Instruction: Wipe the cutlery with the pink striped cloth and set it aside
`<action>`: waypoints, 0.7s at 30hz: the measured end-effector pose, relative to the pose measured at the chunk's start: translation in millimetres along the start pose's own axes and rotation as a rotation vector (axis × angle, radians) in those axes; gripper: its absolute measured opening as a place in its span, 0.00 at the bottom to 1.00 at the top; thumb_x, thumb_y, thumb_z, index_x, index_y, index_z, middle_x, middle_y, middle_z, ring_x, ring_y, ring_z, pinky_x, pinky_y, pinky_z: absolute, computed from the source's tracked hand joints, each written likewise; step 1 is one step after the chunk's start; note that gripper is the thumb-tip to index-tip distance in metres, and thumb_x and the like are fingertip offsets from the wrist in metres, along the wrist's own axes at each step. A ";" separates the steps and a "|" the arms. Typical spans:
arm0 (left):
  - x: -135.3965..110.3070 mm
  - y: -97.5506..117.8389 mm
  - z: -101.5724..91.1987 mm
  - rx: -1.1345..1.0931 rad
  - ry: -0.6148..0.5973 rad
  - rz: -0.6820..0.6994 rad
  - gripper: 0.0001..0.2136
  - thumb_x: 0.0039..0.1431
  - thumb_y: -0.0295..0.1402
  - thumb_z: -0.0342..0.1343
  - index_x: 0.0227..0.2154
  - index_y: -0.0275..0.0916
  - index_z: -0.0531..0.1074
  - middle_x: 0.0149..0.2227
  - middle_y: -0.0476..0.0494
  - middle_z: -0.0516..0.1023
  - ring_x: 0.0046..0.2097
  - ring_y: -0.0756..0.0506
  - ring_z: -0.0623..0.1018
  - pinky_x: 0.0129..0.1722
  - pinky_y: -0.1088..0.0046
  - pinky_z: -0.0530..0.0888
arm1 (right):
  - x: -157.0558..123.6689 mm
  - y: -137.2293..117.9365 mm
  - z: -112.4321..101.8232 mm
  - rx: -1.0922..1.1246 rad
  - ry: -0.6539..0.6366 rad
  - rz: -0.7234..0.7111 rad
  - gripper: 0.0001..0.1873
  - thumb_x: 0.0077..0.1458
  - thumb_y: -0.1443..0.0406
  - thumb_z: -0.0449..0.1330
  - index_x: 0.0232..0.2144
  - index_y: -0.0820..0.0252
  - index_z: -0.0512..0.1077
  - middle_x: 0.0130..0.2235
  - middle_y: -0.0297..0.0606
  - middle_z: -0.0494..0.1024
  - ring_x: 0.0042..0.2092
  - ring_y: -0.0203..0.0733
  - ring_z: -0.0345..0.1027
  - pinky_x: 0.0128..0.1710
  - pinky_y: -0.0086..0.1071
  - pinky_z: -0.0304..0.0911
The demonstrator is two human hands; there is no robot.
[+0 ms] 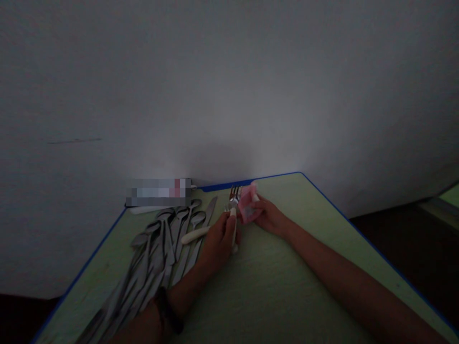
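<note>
The work seems to be in the middle, as far as one moment can show it: a few pieces of white-handled cutlery (195, 235) are up in the person's grip, while a spread pile of metal cutlery (165, 215), mostly spoons, lies loose on the left part of the tabletop (301, 272). Which of these pieces are already done and which are left, I cannot tell, because no finished group is seen apart from the pile. The left hand (220, 236) is closed around the white handles; one handle sticks out to the left, over the knife (212, 208) at the pile's right border, and another stands up near the thumb. The right hand (268, 215) pinches a soft pink piece (246, 204), perhaps a cloth or a small pouch, just beyond the left hand and to its right. The metal tines of a fork (235, 193) appear between the two hands, beside the pink piece; whether they touch it, the dim light does not let me judge. The pile is near the left hand, on its left side, and well apart from the right hand.
</note>
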State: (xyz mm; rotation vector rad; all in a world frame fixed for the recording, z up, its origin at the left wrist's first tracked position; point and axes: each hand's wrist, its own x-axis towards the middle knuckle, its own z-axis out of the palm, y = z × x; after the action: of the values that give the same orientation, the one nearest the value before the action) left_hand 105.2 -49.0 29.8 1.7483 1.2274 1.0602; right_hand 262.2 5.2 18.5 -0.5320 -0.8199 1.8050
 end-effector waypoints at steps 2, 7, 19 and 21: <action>0.1 1.3 0.1 -0.011 -0.017 0.002 0.14 0.62 0.41 0.42 0.31 0.39 0.67 0.17 0.55 0.66 0.19 0.51 0.67 0.22 0.76 0.63 | 2.8 2.2 -1.9 0.012 0.046 0.033 0.12 0.42 0.71 0.58 0.34 0.62 0.69 0.31 0.34 0.77 0.33 0.37 0.69 0.39 0.31 0.64; -2.2 2.7 0.4 -0.041 -0.033 0.006 0.13 0.61 0.41 0.44 0.39 0.38 0.66 0.17 0.56 0.64 0.18 0.52 0.64 0.19 0.78 0.60 | 8.2 3.7 -7.6 0.112 0.118 0.058 0.12 0.56 0.61 0.51 0.34 0.62 0.70 0.32 0.37 0.77 0.35 0.36 0.70 0.42 0.32 0.64; -6.2 -9.1 -0.5 -0.056 -0.048 0.070 0.16 0.63 0.37 0.43 0.52 0.43 0.54 0.19 0.60 0.61 0.18 0.54 0.61 0.19 0.81 0.58 | 8.7 8.5 -11.8 0.117 0.103 0.054 0.16 0.60 0.60 0.47 0.33 0.64 0.71 0.28 0.37 0.78 0.33 0.36 0.71 0.42 0.32 0.65; -6.5 -9.8 -1.2 -0.028 -0.046 0.096 0.15 0.63 0.36 0.43 0.52 0.42 0.55 0.19 0.59 0.61 0.19 0.53 0.61 0.19 0.80 0.59 | 9.9 9.4 -12.4 0.115 0.126 0.055 0.15 0.60 0.62 0.47 0.34 0.63 0.71 0.29 0.37 0.78 0.32 0.36 0.71 0.41 0.33 0.65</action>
State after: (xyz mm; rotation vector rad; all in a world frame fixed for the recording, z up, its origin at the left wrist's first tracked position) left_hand 99.5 -52.5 20.2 1.8155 1.1051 1.0802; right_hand 261.2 15.8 3.4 -0.5917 -0.6168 1.8367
